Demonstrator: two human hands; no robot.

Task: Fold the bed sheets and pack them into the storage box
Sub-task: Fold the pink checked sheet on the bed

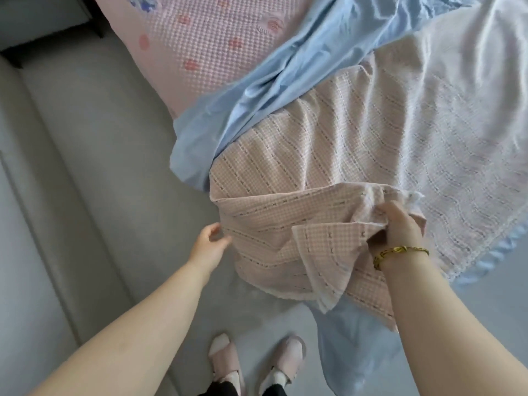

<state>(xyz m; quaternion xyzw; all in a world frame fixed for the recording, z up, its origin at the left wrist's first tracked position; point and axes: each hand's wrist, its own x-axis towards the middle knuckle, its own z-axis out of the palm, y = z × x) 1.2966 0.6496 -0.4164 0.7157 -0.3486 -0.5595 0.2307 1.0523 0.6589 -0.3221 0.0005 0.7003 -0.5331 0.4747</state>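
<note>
Now the right hand (400, 224) clutches a bunched corner of the pink checked sheet (314, 138), draped off the bed over the blue sheet (271, 81), left hand (210, 241) slack-fingered beside the fold, and this looks soft, light, floppy cloth, best pinched at 2 corners.

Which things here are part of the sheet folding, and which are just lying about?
For the job: pink checked sheet, blue sheet, right hand gripping the checked one, left hand.
Just there: pink bedspread, slippers, gold bracelet.
</note>
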